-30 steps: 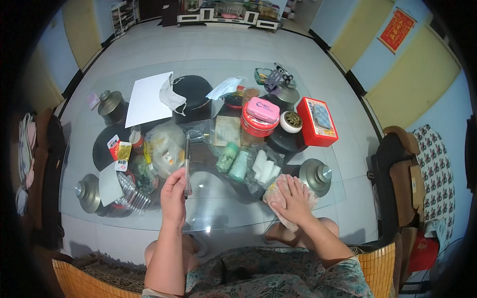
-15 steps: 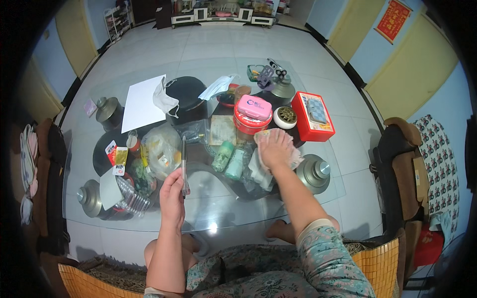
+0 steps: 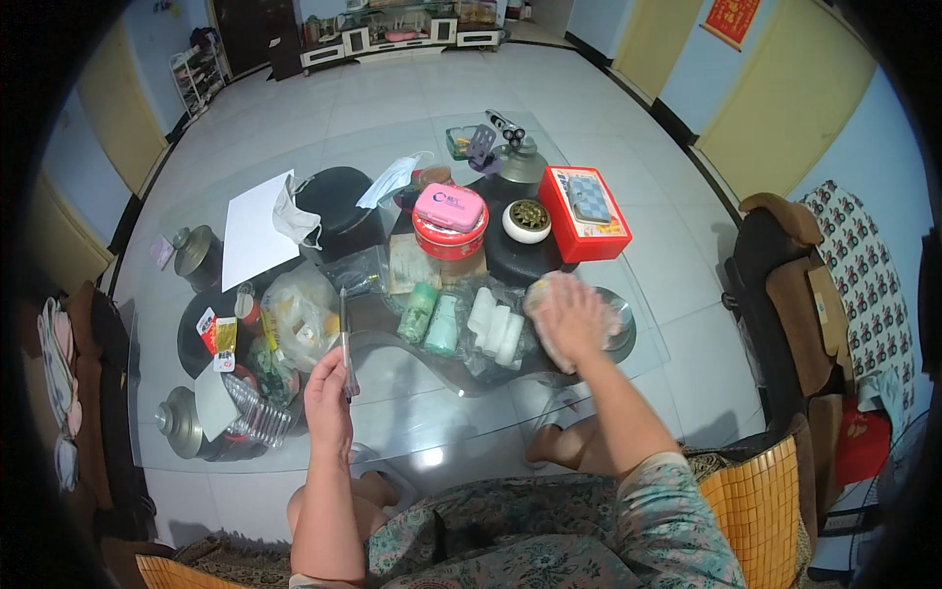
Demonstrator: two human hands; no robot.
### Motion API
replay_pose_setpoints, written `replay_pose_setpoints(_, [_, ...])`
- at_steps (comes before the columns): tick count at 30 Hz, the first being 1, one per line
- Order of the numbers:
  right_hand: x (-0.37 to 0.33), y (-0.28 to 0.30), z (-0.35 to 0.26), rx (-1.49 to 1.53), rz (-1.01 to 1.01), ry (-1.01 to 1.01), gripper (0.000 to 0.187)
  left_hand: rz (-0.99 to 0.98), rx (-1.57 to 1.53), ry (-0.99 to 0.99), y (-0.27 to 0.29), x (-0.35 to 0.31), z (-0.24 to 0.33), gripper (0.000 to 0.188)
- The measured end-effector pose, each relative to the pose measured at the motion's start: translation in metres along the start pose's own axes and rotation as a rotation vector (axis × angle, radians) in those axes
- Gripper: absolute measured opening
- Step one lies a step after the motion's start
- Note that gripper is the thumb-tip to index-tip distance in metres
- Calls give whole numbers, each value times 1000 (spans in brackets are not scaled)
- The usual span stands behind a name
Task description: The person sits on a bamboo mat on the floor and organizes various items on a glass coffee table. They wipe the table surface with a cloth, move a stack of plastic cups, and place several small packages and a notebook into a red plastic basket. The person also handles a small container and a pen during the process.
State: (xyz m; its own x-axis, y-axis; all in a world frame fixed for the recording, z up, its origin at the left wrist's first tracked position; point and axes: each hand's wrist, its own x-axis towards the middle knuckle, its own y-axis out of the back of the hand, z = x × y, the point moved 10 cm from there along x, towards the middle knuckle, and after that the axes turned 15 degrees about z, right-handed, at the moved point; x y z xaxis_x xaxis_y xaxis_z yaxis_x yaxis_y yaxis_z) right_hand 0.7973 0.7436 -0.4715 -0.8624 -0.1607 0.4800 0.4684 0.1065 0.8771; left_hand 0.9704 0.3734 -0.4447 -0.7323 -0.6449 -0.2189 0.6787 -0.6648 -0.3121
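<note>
Upright between the thumb and fingers of my left hand point(image 3: 328, 401) is a slim dark pen point(image 3: 344, 324), held above the front of the glass table point(image 3: 422, 398). My right hand point(image 3: 577, 319) presses down on a pink cloth point(image 3: 543, 299), holding it against the glass over the right front metal table support point(image 3: 621, 324). Just left of the cloth lie several white rolls point(image 3: 496, 324) in clear plastic. Beside them are a green patterned roll point(image 3: 419, 310) and a pale green roll point(image 3: 444, 326). Part of the cloth is hidden under my right hand.
A pink case point(image 3: 450, 206) sits on a round red tin point(image 3: 449, 241). Right of it stand a white ashtray-like pot point(image 3: 527, 222) and a red box point(image 3: 592, 240). To the left are a plastic bag point(image 3: 299, 314), a white sheet point(image 3: 253, 231) and a face mask point(image 3: 294, 216).
My right hand has slid the pink cloth to the right and slightly nearer, uncovering the white rolls. My left hand keeps the pen upright. The whole view has shifted a little.
</note>
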Motion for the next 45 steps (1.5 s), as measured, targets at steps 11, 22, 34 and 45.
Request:
replay_pose_setpoints(11, [13, -26, 39, -58, -67, -189, 61, -28, -3, 9, -4, 0, 4, 27])
replay_pose_setpoints(22, [-54, 49, -44, 207, 17, 94, 58, -71, 43, 55, -12, -10, -8, 28])
replay_pose_setpoints(34, [-98, 51, -50, 253, -154, 160, 64, -72, 7, 24, 7, -5, -2, 29])
replay_pose_setpoints(45, [-13, 3, -63, 80, -207, -61, 69, -123, -55, 34, -15, -14, 14, 28])
